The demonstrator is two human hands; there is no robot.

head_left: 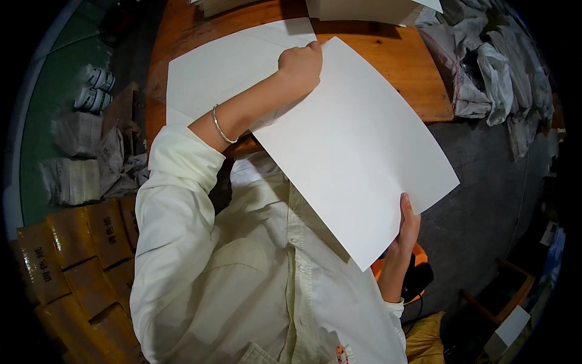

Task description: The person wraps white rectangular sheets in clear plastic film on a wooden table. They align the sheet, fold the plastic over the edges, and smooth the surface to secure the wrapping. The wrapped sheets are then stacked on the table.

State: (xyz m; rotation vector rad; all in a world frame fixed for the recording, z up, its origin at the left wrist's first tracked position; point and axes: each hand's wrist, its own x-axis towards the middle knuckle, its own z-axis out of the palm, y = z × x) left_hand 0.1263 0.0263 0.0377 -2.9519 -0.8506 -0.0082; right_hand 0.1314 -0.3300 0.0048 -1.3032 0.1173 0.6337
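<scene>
Table [400, 67]: far centre.
Paper stacks [361, 11]: on its far end.
Loose sheet [209, 79]: on its left part.
Held sheet [357, 145]: right of the loose sheet, reaching past the table's near edge.
Left hand [303, 67]: at the held sheet's far end.
Right hand [409, 224]: at its near right edge.
Bags [500, 73]: far right, beside the table.
Cartons [76, 261]: near left.
</scene>
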